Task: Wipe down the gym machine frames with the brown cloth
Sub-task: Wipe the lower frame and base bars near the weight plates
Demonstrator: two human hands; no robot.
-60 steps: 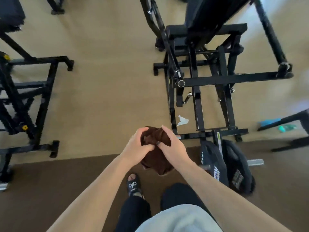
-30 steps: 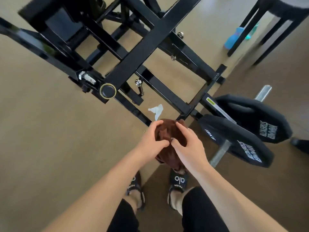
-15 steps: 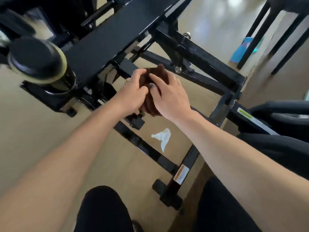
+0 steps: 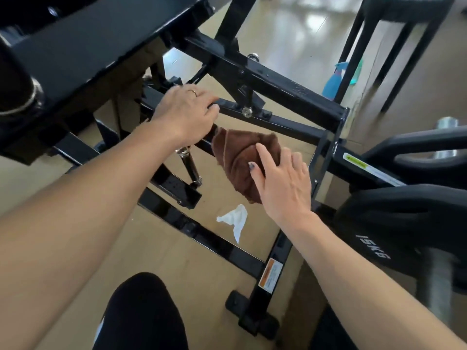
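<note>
The brown cloth (image 4: 240, 157) is bunched around a slanted bar of the black machine frame (image 4: 285, 89), low inside the frame. My right hand (image 4: 280, 183) holds the cloth from the near side, thumb and fingers pinching its folds. My left hand (image 4: 184, 112) is just left of the cloth, its fingers curled over a black frame bar. The bar under the cloth is hidden by the fabric.
A crumpled white tissue (image 4: 233, 219) lies on the tan floor inside the frame. Black 15 kg weight plates (image 4: 394, 223) sit close on the right. A blue spray bottle (image 4: 333, 82) stands at the back by another machine's legs (image 4: 353, 46). My knee (image 4: 141, 311) is at the bottom.
My hands have separated: the left let go of the cloth and took hold of a frame bar, while the right carried the cloth down and right onto a lower bar. The view came closer.
</note>
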